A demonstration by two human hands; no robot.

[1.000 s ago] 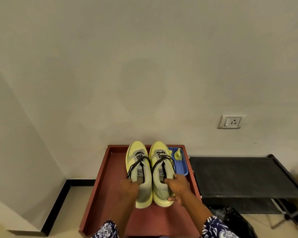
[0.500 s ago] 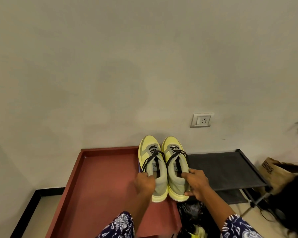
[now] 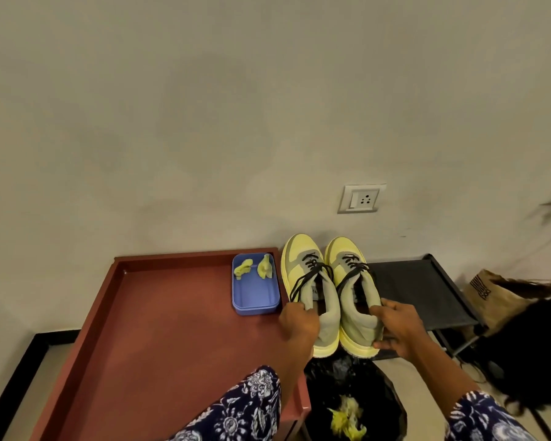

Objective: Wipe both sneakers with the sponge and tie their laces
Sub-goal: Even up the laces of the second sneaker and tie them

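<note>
Two yellow-and-grey sneakers with black laces are held side by side in the air, between the red table and the black rack. My left hand (image 3: 298,321) grips the left sneaker (image 3: 309,281) at its collar. My right hand (image 3: 398,329) grips the heel side of the right sneaker (image 3: 353,281). The laces look loose and hang over the tongues. Yellow sponge pieces (image 3: 264,267) lie in a blue tray (image 3: 255,297) at the red table's far right corner.
The red table (image 3: 159,329) has a raised rim. A low black rack (image 3: 420,291) stands to its right below a wall socket (image 3: 361,198). A black bin bag (image 3: 353,405) with yellow scraps sits under the sneakers. A brown paper bag (image 3: 487,291) stands far right.
Both hands have carried the sneakers to the right, off the red table and out over the gap beside the black rack. The blue tray, hidden half a second ago, shows again.
</note>
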